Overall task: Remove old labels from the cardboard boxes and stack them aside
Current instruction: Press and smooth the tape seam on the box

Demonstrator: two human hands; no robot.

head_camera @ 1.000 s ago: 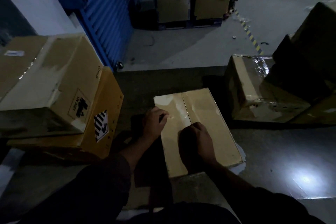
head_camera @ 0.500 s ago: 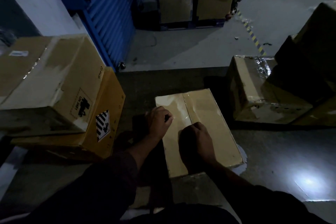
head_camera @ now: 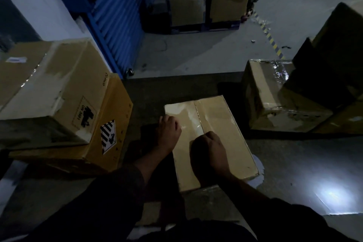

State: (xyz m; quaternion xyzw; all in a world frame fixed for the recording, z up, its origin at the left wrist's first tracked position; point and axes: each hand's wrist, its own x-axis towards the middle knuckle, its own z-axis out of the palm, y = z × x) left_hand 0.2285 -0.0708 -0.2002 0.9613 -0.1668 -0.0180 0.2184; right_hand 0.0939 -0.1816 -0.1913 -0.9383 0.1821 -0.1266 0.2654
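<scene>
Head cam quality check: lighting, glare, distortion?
Head view: dim overall; both hands, left hand and right hand, are dark silhouettes on the lit box; glare on its tape seam and a bright floor reflection; wide-angle bending at the edges; fingers too dark to resolve.

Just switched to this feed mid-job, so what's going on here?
A person is working on a cardboard box lying flat in front of them in a dim warehouse. Both hands are on its top: the left hand rests near the left edge, fingers curled, and the right hand picks at the glossy tape along the centre seam. Whether anything is peeled yet is hard to tell. More boxes sit stacked to the left and right.
</scene>
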